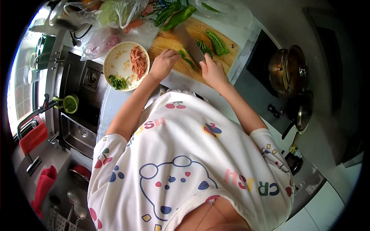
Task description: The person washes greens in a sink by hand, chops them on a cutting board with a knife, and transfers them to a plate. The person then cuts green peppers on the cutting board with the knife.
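My right hand point(214, 72) is wrapped round the handle of a kitchen knife point(188, 41). Its broad blade points away from me over the wooden cutting board point(231, 61). On the blade's left, my left hand point(165, 64) has its fingers drawn together at the end of a narrow green pepper piece point(187, 60). Right of the blade lie a partly hidden green pepper piece point(204, 47) and an opened pepper half point(217, 43). A patterned plate point(120, 63) beside my left hand holds pink meat strips point(138, 62) and shredded green pepper point(119, 82).
Whole green peppers point(179, 18) and plastic bags point(115, 15) crowd the counter's far side. The sink point(79, 129) with a green cup point(71, 104) is at left. To the right, a lidded pot point(281, 71) and a dark pan point(298, 109) stand by the cooktop.
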Demonstrator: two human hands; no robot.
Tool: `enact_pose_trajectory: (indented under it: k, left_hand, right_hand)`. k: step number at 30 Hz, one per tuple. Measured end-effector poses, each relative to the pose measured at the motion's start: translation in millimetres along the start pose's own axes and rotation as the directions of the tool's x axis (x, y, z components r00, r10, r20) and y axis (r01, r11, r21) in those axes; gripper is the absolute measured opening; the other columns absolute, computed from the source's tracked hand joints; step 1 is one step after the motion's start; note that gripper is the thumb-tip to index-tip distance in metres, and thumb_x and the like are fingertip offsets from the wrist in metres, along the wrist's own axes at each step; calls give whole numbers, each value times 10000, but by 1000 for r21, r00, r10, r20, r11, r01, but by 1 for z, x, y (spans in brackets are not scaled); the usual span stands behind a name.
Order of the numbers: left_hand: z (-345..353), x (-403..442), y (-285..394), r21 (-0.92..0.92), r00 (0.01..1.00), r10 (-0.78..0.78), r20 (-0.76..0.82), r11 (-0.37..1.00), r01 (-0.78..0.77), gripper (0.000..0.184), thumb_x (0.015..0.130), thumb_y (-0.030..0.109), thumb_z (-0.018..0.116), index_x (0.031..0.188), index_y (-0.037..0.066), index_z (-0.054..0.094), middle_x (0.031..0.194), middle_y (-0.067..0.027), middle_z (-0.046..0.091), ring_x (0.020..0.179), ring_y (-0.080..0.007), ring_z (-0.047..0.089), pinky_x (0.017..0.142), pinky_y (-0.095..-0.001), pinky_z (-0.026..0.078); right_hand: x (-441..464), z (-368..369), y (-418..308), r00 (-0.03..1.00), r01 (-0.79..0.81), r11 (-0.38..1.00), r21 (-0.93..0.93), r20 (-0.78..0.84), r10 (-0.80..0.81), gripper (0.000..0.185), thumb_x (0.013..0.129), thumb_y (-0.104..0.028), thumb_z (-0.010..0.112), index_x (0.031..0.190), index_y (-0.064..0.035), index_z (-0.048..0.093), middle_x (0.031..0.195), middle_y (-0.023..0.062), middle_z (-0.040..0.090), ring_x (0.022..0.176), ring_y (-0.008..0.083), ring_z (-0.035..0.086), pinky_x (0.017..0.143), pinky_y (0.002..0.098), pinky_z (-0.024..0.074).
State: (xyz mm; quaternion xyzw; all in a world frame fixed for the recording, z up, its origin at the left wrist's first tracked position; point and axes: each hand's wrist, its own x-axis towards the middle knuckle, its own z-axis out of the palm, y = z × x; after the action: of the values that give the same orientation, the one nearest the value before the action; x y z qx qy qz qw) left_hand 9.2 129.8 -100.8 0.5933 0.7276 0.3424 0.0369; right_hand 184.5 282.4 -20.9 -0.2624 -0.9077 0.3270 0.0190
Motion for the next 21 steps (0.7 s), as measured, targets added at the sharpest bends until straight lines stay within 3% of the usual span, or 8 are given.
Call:
enact_pose_trajectory:
  k: [8,11,20,21]
  left_hand:
    - [7,1,1,14,999,-2,49,1000,2,259,768,32,631,1017,39,700,1049,-81,663,992,-291,631,842,-369,539]
    - [6,3,1,17,998,-8,66,1000,7,246,767,28,629,1002,38,697,1046,-83,663,986,-294,632,840,-372,538]
    - [7,6,-2,2,995,-18,94,1000,18,210,772,23,634,968,47,705,1018,-80,668,967,-290,634,831,-375,538]
    - [6,6,-2,3,995,-18,98,1000,17,207,774,23,634,967,48,706,1018,-80,668,966,-290,634,830,-375,538]
  right_hand:
    - [-6,2,-3,996,7,997,-79,94,1,295,960,-143,589,1202,2,504,698,270,613,680,478,617,570,539,464]
    - [-8,0,-8,994,5,995,-103,105,6,167,974,-176,548,1033,-46,461,698,239,632,677,486,623,569,577,476]
    - [-6,-3,-15,989,-20,993,-113,141,36,168,968,-157,551,1042,-35,462,699,253,629,686,493,625,590,577,485]
    - [-5,-2,-14,989,-22,994,-106,145,37,207,966,-156,558,1097,-21,473,700,267,624,689,500,622,588,577,479]
